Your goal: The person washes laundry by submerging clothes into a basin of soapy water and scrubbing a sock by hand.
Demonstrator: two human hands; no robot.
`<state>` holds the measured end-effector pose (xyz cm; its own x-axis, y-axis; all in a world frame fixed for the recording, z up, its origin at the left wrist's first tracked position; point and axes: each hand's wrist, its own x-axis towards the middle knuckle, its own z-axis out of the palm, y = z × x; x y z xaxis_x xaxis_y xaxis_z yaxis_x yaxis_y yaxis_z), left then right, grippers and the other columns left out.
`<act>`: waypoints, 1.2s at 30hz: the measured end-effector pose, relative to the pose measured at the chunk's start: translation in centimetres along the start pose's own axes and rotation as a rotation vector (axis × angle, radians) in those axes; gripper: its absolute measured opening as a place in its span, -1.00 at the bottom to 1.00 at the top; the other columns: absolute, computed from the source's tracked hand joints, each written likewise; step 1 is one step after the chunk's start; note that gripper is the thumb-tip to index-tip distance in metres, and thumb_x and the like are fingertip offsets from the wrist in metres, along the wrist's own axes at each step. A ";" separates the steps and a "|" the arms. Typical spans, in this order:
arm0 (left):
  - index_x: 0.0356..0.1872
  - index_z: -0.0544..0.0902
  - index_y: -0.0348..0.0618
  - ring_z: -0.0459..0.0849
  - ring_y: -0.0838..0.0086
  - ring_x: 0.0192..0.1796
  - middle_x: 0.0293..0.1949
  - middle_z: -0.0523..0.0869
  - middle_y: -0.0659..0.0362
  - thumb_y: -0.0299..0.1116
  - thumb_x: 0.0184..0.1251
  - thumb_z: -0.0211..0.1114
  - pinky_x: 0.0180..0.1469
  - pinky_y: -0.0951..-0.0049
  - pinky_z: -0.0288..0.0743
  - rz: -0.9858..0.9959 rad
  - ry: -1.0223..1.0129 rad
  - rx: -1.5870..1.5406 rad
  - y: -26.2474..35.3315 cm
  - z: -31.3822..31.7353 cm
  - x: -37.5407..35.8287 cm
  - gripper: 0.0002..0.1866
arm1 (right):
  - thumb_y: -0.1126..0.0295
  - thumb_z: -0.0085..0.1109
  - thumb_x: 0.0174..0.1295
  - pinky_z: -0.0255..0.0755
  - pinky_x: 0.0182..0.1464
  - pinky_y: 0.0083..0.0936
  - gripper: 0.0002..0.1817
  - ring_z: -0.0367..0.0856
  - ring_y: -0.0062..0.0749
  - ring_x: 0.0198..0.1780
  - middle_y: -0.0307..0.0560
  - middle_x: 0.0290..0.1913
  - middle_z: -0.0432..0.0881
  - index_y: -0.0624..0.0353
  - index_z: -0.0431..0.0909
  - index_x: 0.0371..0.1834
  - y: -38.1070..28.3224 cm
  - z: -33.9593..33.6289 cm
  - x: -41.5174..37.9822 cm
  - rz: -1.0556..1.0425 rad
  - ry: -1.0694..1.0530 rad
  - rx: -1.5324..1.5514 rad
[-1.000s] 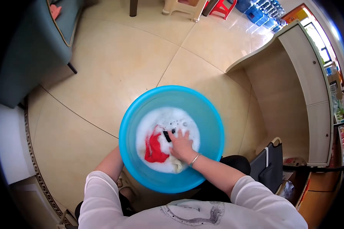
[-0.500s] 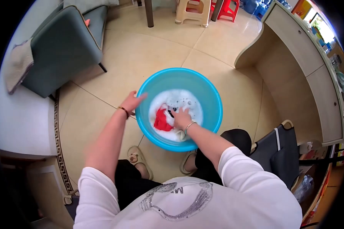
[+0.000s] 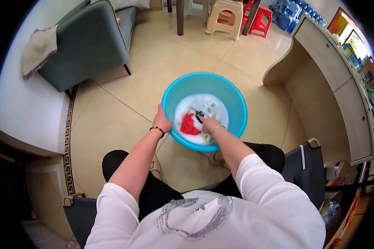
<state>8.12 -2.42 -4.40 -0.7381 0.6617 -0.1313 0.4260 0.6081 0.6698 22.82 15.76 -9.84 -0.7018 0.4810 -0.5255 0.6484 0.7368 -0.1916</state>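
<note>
A round blue basin [image 3: 204,78] stands on the floor, with white suds [image 3: 200,101] covering its bottom. My left hand [image 3: 162,120] is closed over the basin's left rim, thumb and fingers on either side of the wall. Within the suds lies a bunched red cloth [image 3: 189,124], and close to it shows a small black piece [image 3: 200,115], perhaps fabric. My right hand [image 3: 210,123] reaches into the foam, its fingers bent together at the black piece; the fingertips are partly hidden. A pale cloth-like bit [image 3: 208,138] pokes out below that hand.
A grey-green sofa [image 3: 87,45] with a towel [image 3: 39,52] on its arm is at the upper left. To the right stands a pale wooden counter [image 3: 316,95]. Plastic stools [image 3: 225,18] and blue water bottles [image 3: 284,18] are at the back. A dark folding seat [image 3: 305,166] is behind me.
My left hand, earlier spread and blurred beside the rim, has closed on it. My right hand stays in the suds by the black piece. The view has shifted, with the basin appearing further right.
</note>
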 end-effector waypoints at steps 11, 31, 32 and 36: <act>0.44 -0.27 -0.14 0.62 0.00 -0.07 -0.06 0.60 -0.22 -0.46 0.18 0.03 -0.01 0.17 0.50 -0.146 0.064 -0.067 1.1 1.0 -0.6 -0.14 | 0.35 0.06 0.08 0.23 0.28 0.00 -0.33 0.10 0.22 0.38 0.00 0.35 0.25 -0.33 0.22 0.34 0.9 1.3 1.0 -0.098 0.023 -0.067; 0.44 -0.02 0.31 0.53 0.09 0.13 0.16 0.43 -0.05 -0.41 0.27 0.02 0.10 0.16 0.46 -0.416 0.100 0.319 0.9 -1.8 -2.4 -0.28 | 0.40 0.03 0.03 0.51 -0.10 -0.22 -0.70 0.64 -0.10 -0.08 0.00 -0.18 0.67 0.00 0.65 -0.16 -3.3 2.7 -3.8 -0.152 0.155 0.027; 0.43 0.01 0.31 0.54 0.10 0.11 0.15 0.44 -0.04 -0.42 0.27 0.01 0.08 0.16 0.46 -0.396 0.118 0.316 0.2 -1.9 -2.4 -0.29 | 0.40 0.04 0.05 0.51 -0.11 -0.21 -0.74 0.65 -0.10 -0.09 0.02 -0.18 0.68 0.03 0.67 -0.22 -2.8 1.4 -2.9 -0.125 0.145 0.038; 0.41 0.07 0.28 0.56 0.10 0.07 0.15 0.43 -0.03 -0.43 0.24 0.02 0.04 0.15 0.48 -0.384 0.135 0.326 -0.3 -2.3 -3.3 -0.31 | 0.40 0.03 0.10 0.51 -0.12 -0.16 -0.74 0.64 -0.08 -0.08 0.06 -0.17 0.65 0.05 0.66 -0.18 -0.5 -0.8 -0.1 0.063 0.343 0.185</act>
<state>9.26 -5.78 -2.46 -0.9252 0.3142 -0.2129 0.2358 0.9154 0.3263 22.35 15.74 -9.03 -0.6962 0.6768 -0.2393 0.7138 0.6174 -0.3305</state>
